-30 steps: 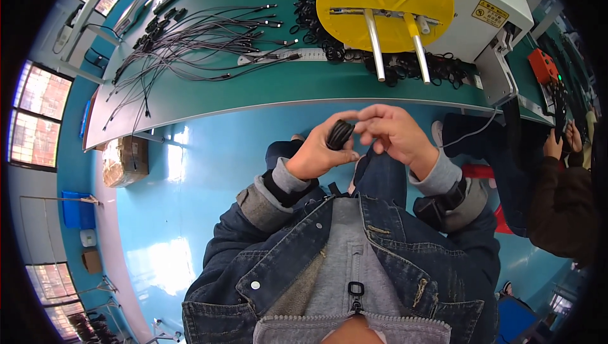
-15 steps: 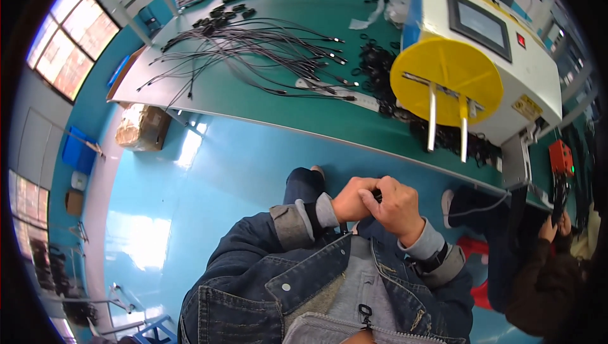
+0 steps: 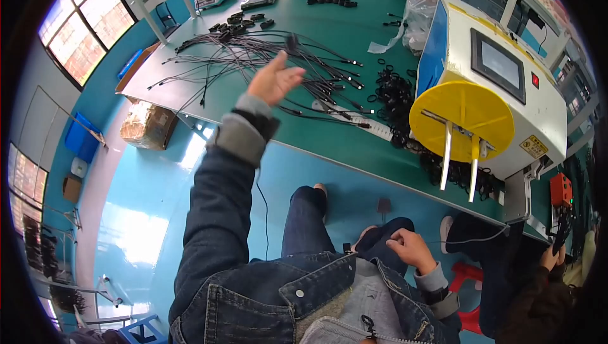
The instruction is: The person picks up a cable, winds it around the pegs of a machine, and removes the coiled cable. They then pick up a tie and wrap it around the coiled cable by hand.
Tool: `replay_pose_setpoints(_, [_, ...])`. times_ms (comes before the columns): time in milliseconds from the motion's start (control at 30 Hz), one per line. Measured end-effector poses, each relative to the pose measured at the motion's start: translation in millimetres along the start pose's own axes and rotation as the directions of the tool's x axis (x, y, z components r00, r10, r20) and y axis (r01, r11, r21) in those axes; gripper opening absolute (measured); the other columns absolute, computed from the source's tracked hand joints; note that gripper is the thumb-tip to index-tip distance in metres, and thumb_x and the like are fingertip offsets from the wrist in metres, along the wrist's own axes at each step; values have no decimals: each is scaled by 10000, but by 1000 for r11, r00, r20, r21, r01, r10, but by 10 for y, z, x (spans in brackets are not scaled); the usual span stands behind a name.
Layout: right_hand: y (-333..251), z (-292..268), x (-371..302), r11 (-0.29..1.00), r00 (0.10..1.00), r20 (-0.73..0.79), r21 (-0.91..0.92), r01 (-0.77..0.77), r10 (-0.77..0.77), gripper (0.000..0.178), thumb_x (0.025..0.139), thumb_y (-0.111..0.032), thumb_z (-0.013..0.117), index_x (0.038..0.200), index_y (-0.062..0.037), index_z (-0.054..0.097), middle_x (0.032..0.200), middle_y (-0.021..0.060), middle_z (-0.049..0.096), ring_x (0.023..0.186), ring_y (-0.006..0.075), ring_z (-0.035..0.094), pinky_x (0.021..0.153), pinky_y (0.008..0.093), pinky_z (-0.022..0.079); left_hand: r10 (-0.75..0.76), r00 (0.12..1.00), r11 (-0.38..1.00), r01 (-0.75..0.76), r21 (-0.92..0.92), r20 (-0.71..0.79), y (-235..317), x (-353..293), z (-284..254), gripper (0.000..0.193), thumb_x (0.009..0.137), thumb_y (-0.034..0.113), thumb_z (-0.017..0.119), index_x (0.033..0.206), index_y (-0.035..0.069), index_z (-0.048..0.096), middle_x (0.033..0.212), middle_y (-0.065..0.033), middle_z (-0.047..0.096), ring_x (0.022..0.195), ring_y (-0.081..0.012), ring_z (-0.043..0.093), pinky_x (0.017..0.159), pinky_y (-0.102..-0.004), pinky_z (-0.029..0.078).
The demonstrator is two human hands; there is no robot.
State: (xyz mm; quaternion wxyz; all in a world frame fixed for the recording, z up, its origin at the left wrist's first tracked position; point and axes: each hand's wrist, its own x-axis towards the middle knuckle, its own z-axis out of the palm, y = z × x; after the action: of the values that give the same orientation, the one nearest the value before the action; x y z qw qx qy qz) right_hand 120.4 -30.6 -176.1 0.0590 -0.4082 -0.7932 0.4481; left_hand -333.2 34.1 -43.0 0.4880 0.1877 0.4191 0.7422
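My left hand (image 3: 277,80) reaches out over the green table, fingers stretched and apart, holding nothing. Just beyond its fingertips is a small black bundle (image 3: 291,44), blurred and apart from the hand; it looks like a coiled cable. Under and around it, loose black cables (image 3: 253,59) with small plugs lie spread out, and several black coiled bundles (image 3: 237,24) sit behind them. Back near my lap, my right hand (image 3: 413,251) has its fingers curled in; I see nothing in it, though the palm side is hidden.
A white machine (image 3: 465,59) with a yellow disc (image 3: 461,119) and two prongs stands at the right, beside a heap of black rings (image 3: 392,100). A ruler (image 3: 361,121) lies near the table's front edge. Co-workers sit across the table and at my right.
My hands were together at my lap around something dark. The left has swung forward over the table and opened; the right has dropped slightly nearer. A black bundle now shows beyond my left hand.
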Motion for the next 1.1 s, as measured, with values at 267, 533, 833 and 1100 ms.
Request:
replay_pose_setpoints(267, [54, -33, 19, 997, 996, -57, 43, -65, 67, 207, 756, -179, 649, 831, 7, 597, 634, 82, 601, 565, 137, 566, 517, 278, 429, -117, 862, -15, -499, 867, 494, -394, 229, -341, 352, 733, 212, 667, 1038, 45, 610, 1054, -147, 591, 979, -273, 563, 854, -365, 445])
replay_pose_setpoints(533, [-22, -8, 28, 997, 996, -85, 75, -23, 29, 198, 753, -166, 653, 839, 4, 600, 635, 87, 600, 567, 159, 568, 527, 285, 436, 132, 681, -177, -699, 693, 720, -541, -170, -439, 153, 751, 137, 655, 833, 30, 582, 933, -132, 586, 855, -286, 567, 766, -370, 454])
replay_pose_setpoints(833, [-992, -463, -238, 686, 249, -646, -620, 381, -721, 279, 721, -62, 672, 969, 47, 606, 988, 164, 582, 727, 239, 568, 610, 312, 471, 74, 401, 96, -914, 394, 913, -638, -1502, 838, 171, 707, 34, 690, 858, 56, 613, 687, -68, 540, 595, -217, 524, 518, -311, 407])
replay_pose_setpoints(1100, [-702, -1101, -689, 661, 301, -614, -746, 79, -730, 312, 684, 33, 646, 992, 58, 600, 946, 169, 608, 722, 288, 587, 627, 342, 497, 52, 515, 445, -779, 442, 856, -934, -2012, 1889, 116, 737, 45, 677, 840, 49, 624, 655, -70, 538, 563, -193, 519, 513, -281, 411])
